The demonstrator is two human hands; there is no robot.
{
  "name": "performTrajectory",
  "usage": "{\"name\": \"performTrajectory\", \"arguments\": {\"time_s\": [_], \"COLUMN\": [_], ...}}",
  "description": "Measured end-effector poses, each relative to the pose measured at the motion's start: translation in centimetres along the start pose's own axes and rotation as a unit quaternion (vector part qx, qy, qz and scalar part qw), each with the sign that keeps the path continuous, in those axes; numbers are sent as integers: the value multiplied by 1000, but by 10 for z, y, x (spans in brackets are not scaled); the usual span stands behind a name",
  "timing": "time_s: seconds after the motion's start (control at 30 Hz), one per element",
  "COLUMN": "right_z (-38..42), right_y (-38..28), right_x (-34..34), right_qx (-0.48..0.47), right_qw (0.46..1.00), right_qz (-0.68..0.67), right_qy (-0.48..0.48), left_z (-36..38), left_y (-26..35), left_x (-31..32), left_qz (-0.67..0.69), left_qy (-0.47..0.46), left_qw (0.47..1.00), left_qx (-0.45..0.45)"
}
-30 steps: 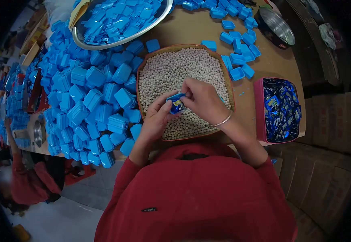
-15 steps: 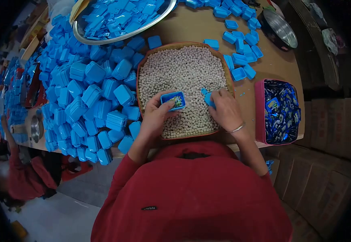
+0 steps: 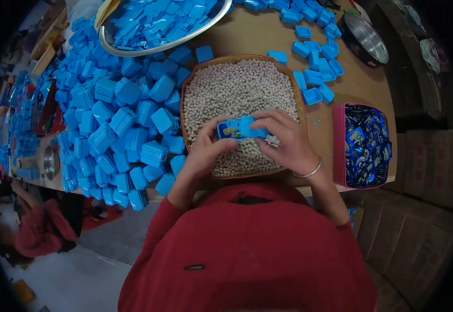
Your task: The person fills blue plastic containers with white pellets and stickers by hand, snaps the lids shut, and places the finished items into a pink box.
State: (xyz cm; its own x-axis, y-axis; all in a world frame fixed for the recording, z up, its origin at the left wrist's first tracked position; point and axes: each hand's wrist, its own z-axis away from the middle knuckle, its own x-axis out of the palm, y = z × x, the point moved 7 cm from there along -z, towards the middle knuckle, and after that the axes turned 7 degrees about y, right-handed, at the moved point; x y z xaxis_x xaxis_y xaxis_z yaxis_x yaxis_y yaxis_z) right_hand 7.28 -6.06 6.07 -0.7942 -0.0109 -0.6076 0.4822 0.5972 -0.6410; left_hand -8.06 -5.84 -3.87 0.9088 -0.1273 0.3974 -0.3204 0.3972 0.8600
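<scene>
My left hand (image 3: 204, 148) grips a small blue box (image 3: 221, 129), thumb along its near side. A small colourful printed item (image 3: 229, 131) shows inside the box. In the fingers of my right hand (image 3: 291, 143) is a blue plastic lid (image 3: 247, 126), held over the right part of the box and overlapping it. Both hands are above a shallow tray (image 3: 183, 112) filled with small, round, pale balls (image 3: 242, 86).
Many closed blue boxes (image 3: 127, 91) are heaped at left. A metal basin (image 3: 148, 52) of blue lids stands behind. Open blue boxes (image 3: 314, 78) and a metal bowl (image 3: 367, 39) lie back right. A pink-edged container (image 3: 339, 166) holds shiny blue packets. Another person (image 3: 41, 229) is at far left.
My right hand has moved left with the lid, from over the balls to the box. My left hand has shifted slightly right with the box. The view has shifted a little.
</scene>
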Motion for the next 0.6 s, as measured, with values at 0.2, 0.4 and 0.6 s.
{"name": "performTrajectory", "arguments": {"time_s": [0.2, 0.4, 0.6], "right_z": [-8, -8, -8], "right_y": [-18, -16, -20], "right_x": [21, 20, 21], "right_qx": [-88, -69, -85], "right_qw": [995, 996, 995], "right_qz": [6, 1, -4], "right_qy": [-44, -55, -50], "left_z": [3, 5, 8], "left_y": [3, 4, 5], "left_x": [9, 8, 11], "left_qz": [-15, -61, -48], "left_qy": [-49, -66, -58], "left_qw": [998, 995, 996], "left_qx": [39, 38, 45]}}
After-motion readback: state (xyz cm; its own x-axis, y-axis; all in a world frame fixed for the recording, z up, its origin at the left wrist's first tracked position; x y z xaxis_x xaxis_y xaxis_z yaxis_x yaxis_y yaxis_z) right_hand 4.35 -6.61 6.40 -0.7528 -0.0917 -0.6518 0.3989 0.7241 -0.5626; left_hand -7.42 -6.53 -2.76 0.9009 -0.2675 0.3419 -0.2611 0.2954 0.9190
